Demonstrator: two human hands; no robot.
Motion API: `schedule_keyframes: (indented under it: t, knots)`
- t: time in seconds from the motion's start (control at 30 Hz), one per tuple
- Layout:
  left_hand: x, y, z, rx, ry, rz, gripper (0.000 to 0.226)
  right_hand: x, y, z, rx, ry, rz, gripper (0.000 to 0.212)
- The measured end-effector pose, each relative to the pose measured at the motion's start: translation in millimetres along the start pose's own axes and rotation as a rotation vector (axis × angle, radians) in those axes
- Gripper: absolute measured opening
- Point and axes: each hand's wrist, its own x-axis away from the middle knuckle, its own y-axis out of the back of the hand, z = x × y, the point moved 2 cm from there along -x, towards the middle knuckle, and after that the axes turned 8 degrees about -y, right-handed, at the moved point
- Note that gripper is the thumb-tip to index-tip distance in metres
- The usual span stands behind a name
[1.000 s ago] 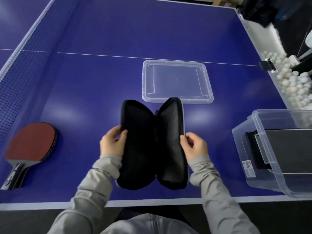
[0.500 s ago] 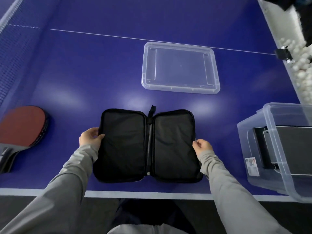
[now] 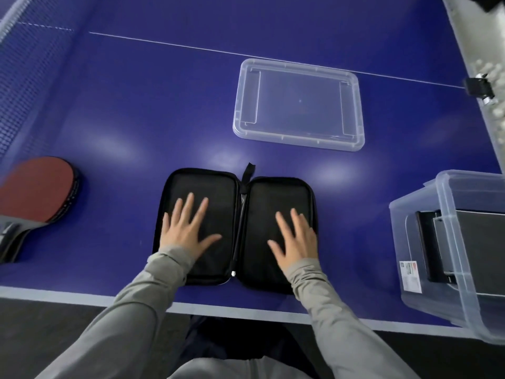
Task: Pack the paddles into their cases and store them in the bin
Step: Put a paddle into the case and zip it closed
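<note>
Case (image 3: 235, 228) open flat on worktop (image 3: 136, 119).
Left hand (image 3: 185, 228), right hand (image 3: 296, 236) spread, pressing each half; paddle (image 3: 35, 192) well left.

A blue table-tennis table (image 3: 164, 105) filled most of the view, a thin white line (image 3: 191, 47) crossing its far part and a pale band running along its near edge. The net (image 3: 24, 86) stood at the table's far left. Beyond the table's right edge ran a grey trough (image 3: 470, 47) holding small white balls (image 3: 500, 110), blurred. A black clamp (image 3: 478, 87) gripped that same right edge.
</note>
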Motion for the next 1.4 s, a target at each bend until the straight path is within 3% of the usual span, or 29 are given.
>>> schedule_keyframes:
  t: [0.07,0.13,0.5,0.73,0.87,1.1,1.27,1.4]
  knots:
    - [1.2,-14.4,-2.1,-0.035,0.006,0.176,0.099,1.6,-19.7,1.1,0.107,0.031,0.202,0.072]
    - [-0.1,-19.2,6.7,-0.059,0.016,0.234,0.102,-0.3,-27.4,-4.8,0.170,0.052,0.264,0.074]
    - [-7.7,-5.8,11.1,-0.067,-0.008,0.289,0.101,-7.4,-16.4,1.2,0.214,0.014,0.351,0.075]
    - [-14.5,27.6,41.6,0.100,-0.024,0.139,0.061,-12.3,0.8,24.4,0.179,-0.103,0.275,0.067]
    - [1.0,56.4,94.9,0.123,0.021,0.014,0.053,-11.5,4.8,44.7,0.156,-0.140,0.219,0.065]
    - [56.1,100.1,224.9,0.128,0.300,-0.394,0.069,-2.5,-4.1,67.6,0.043,-0.283,0.190,0.064]
    - [79.2,95.5,295.2,0.227,0.601,-0.345,0.090,4.1,-4.6,71.6,0.003,-0.409,0.169,0.062]
    - [83.4,81.0,317.1,0.349,0.704,-0.239,0.089,7.7,-4.1,74.3,0.005,-0.485,0.165,0.061]
